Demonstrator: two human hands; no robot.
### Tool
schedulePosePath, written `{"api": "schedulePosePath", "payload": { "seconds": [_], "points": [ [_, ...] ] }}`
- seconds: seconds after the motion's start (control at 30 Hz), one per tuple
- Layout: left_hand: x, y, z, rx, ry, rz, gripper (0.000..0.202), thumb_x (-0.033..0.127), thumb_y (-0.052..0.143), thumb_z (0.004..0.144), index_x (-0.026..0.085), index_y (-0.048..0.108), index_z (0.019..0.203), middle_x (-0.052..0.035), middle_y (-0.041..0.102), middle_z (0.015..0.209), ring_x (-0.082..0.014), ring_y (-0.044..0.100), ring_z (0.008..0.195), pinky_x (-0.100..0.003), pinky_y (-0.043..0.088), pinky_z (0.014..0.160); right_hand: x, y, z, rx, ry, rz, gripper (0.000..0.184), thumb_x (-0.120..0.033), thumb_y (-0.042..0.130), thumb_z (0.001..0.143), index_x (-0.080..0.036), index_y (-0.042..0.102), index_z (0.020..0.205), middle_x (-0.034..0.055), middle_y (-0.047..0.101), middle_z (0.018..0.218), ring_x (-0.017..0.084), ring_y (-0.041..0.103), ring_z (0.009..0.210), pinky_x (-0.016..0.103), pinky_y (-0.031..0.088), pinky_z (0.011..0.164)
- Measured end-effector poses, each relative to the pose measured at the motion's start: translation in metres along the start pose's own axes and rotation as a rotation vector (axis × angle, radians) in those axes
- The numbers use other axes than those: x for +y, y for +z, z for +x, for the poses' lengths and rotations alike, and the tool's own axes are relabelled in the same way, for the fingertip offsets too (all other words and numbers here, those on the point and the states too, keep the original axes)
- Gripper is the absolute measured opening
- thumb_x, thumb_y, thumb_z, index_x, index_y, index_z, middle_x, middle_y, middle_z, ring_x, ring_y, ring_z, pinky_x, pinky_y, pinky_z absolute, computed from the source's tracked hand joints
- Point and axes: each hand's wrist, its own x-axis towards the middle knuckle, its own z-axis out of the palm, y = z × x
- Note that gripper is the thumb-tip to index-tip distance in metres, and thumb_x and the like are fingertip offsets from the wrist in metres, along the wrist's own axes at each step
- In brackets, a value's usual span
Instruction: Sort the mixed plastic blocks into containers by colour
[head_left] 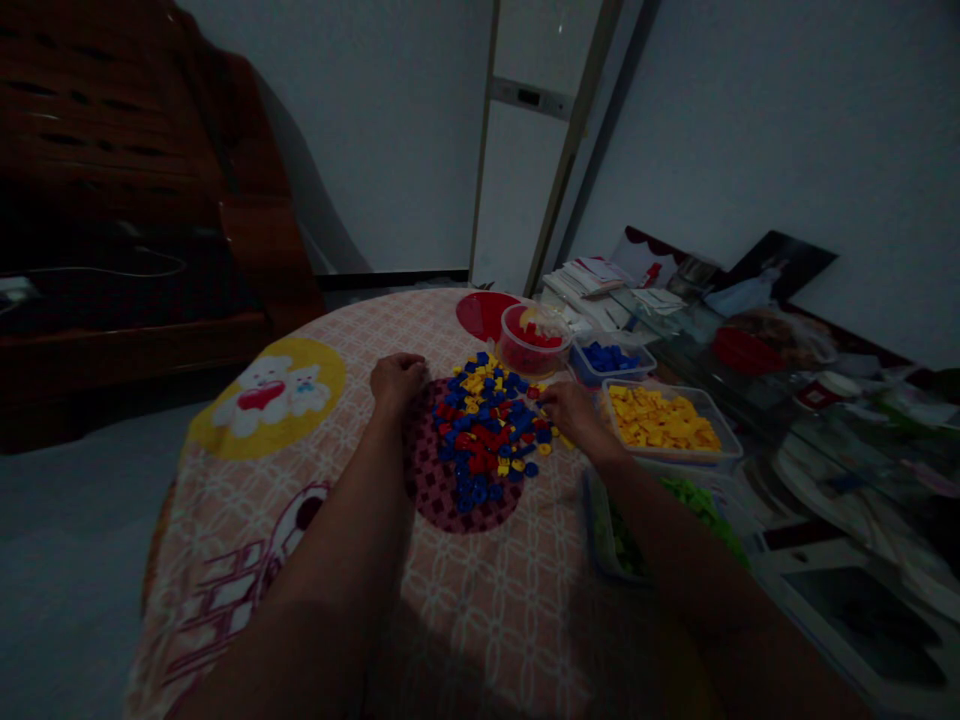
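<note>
A pile of small red, blue and yellow toy building blocks lies mid-table on a dark red checked patch of the tablecloth. My left hand rests just left of the pile, fingers curled together; whatever they might hold is hidden. On the pile's right edge is my right hand, its fingertips pinched at a small red block. Beside that hand stands a clear tub of yellow blocks. Under my right forearm, partly covered, is a tub of green blocks.
Behind the pile stand a round tub with red pieces and a tub of blue blocks. A cluttered glass table adjoins on the right, with papers on it. A wooden bench stands at far left.
</note>
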Motion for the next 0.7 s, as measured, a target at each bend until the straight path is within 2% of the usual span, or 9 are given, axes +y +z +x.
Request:
{"api": "schedulePosePath", "payload": {
  "seconds": [0.1,0.27,0.33,0.4,0.53,0.7],
  "points": [
    [0.001,0.000,0.000,0.008,0.006,0.003,0.033,0.030,0.062,0.080,0.021,0.081,0.105,-0.0069,0.080,0.105,-0.0249,0.072,0.098,-0.031,0.053,0.085,0.001,-0.001,0.002,0.061,0.014,-0.010,0.030,-0.008,0.058,0.080,-0.021,0.083,0.092,0.0127,0.078,0.100,0.028,0.069,0.098,0.038,0.049,0.090],
    [0.001,0.000,0.000,-0.007,-0.012,0.007,0.034,0.031,0.063,0.081,0.021,0.081,0.108,-0.0069,0.079,0.108,-0.0245,0.072,0.098,-0.030,0.053,0.085,0.000,0.004,0.003,-0.083,-0.259,0.056,0.016,-0.014,0.068,0.080,-0.020,0.081,0.087,0.0102,0.077,0.100,0.025,0.068,0.099,0.036,0.047,0.093],
    [0.001,0.000,0.000,-0.010,-0.017,-0.001,0.034,0.031,0.063,0.081,0.021,0.080,0.109,-0.0070,0.079,0.108,-0.0244,0.072,0.098,-0.030,0.052,0.085,-0.001,0.005,0.003,-0.109,-0.262,0.052,0.014,-0.014,0.069,0.078,-0.020,0.080,0.083,0.0088,0.078,0.095,0.024,0.068,0.094,0.033,0.048,0.089],
    [0.000,0.001,0.001,-0.007,-0.013,-0.008,0.034,0.030,0.063,0.081,0.021,0.080,0.109,-0.0069,0.079,0.108,-0.0245,0.072,0.098,-0.030,0.052,0.086,-0.002,0.003,0.003,-0.054,-0.210,0.079,0.017,-0.014,0.066,0.080,-0.020,0.081,0.085,0.0084,0.078,0.094,0.023,0.069,0.093,0.033,0.049,0.087],
    [0.000,0.002,0.001,0.003,-0.017,-0.005,0.033,0.030,0.064,0.081,0.021,0.081,0.107,-0.0079,0.080,0.105,-0.0261,0.072,0.097,-0.032,0.053,0.084,-0.003,-0.019,0.005,0.127,-0.087,0.185,0.021,-0.017,0.062,0.083,-0.019,0.081,0.092,0.0089,0.079,0.099,0.026,0.071,0.097,0.037,0.051,0.090],
    [0.002,0.001,0.001,0.003,-0.018,0.016,0.032,0.030,0.064,0.081,0.022,0.082,0.106,-0.0077,0.080,0.105,-0.0270,0.072,0.099,-0.033,0.053,0.086,-0.008,-0.063,-0.002,0.121,-0.028,0.215,0.022,-0.020,0.061,0.083,-0.019,0.082,0.092,0.0065,0.080,0.093,0.024,0.071,0.086,0.035,0.051,0.083]
  ]
}}
